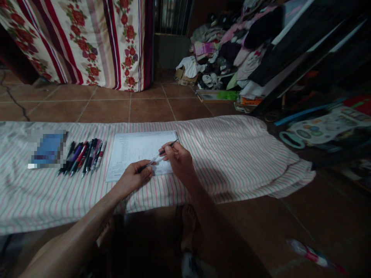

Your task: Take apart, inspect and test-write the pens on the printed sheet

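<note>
Pen (154,159), slim and part-transparent with dark ends, held aslant above the page of a notebook (136,144), between the person's two hands. The left hand (137,172) pinches its lower, dark end between thumb and fingers; the right hand (178,156) pinches the upper portion, with a dark, narrow end projecting beyond the fingers towards the coil binding (176,136). Whether it is whole or in separate pieces cannot be told at this scale. It is judged light and stiff, probably smooth plastic, apt to turn or slip under a loose grip; a thin barrel of this kind could crack if bent. The surest hold would be a thumb-and-fingertip pinch along the barrel, near either end. The notebook lies directly beneath both hands, the left wrist crossing its near edge, so forearms and fingers mask part of the page. To its left, a bundle of pens (84,156) lies side by side, near a pixelated blue item (48,148). All rest on a striped cloth (232,154), whose creases could catch or divert a rolling pen. A bottle (313,255) lies on the floor, well apart.
</note>
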Demonstrator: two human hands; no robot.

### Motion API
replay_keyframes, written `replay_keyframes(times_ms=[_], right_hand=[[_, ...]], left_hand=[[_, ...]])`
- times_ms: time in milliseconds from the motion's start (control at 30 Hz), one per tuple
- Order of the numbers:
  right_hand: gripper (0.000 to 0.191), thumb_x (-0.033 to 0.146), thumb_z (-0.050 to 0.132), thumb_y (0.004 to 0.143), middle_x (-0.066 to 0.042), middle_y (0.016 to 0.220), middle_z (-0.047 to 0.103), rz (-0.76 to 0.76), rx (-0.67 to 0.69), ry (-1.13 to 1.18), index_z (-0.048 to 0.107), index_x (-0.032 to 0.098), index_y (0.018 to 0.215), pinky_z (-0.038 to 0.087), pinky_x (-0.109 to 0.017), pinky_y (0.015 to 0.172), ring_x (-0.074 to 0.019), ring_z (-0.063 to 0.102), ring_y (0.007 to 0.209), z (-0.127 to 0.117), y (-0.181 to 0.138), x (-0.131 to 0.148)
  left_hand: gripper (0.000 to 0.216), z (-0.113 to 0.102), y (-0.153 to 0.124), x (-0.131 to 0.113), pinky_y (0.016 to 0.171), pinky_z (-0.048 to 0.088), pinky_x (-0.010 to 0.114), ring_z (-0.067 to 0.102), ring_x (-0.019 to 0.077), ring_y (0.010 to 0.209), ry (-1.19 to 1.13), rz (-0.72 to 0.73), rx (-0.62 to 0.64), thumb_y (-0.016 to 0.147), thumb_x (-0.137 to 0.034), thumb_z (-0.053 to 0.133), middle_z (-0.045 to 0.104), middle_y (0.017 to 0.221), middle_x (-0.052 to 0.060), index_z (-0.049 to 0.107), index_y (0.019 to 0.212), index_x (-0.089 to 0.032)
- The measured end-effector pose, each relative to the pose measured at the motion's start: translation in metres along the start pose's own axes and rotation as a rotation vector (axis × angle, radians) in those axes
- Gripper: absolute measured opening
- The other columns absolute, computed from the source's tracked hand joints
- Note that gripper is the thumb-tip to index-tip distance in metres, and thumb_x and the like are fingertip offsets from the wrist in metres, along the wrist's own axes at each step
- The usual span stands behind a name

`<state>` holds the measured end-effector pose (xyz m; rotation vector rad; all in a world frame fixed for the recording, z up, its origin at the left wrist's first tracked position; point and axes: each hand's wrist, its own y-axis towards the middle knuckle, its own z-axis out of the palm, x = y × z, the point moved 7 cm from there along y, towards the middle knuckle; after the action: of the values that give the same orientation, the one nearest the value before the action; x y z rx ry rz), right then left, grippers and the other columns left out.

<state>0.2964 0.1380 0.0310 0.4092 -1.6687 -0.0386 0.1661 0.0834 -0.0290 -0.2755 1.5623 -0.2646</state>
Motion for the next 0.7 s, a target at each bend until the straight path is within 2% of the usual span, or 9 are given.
replay_keyframes(times_ms=[333,467,600,700], right_hand=[[0.022,0.034,0.045,0.084,-0.004,0.084,0.067,-0.019,0.095,-0.095,0.060,0.019,0.087,0.052,-0.024,0.062,-0.0143,0.065,0.077,0.013,-0.003,-0.004],[0.021,0.033,0.046,0.083,-0.004,0.086,0.067,-0.004,0.123,-0.078,0.061,0.019,0.088,0.053,-0.025,0.062,-0.0128,0.065,0.069,0.019,-0.005,-0.001],[0.023,0.033,0.047,0.082,-0.004,0.088,0.068,-0.035,0.133,-0.081,0.062,0.019,0.092,0.053,-0.026,0.066,-0.0137,0.065,0.076,0.022,-0.005,0.000],[0.025,0.035,0.048,0.082,-0.005,0.090,0.068,0.017,0.141,-0.020,0.062,0.019,0.095,0.054,-0.027,0.066,-0.0146,0.065,0.079,0.023,-0.004,-0.006]], left_hand=[[0.038,0.004,-0.002,-0.012,0.053,0.036,0.023,0.046,0.0100,0.055,0.072,0.105,0.068,0.071,-0.039,0.058,0.054,0.060,0.000,0.064,0.098,-0.013],[0.037,0.004,-0.003,-0.014,0.056,0.038,0.024,0.048,0.0112,0.058,0.071,0.129,0.074,0.073,-0.040,0.057,0.054,0.063,0.000,0.064,0.098,-0.014],[0.039,0.003,-0.003,-0.016,0.059,0.037,0.025,0.047,0.0118,0.059,0.054,0.137,0.070,0.072,-0.042,0.058,0.053,0.063,0.000,0.063,0.098,-0.013],[0.040,0.002,-0.004,-0.019,0.058,0.035,0.025,0.045,0.0111,0.058,0.022,0.142,0.058,0.071,-0.043,0.059,0.052,0.061,-0.001,0.064,0.096,-0.013]])
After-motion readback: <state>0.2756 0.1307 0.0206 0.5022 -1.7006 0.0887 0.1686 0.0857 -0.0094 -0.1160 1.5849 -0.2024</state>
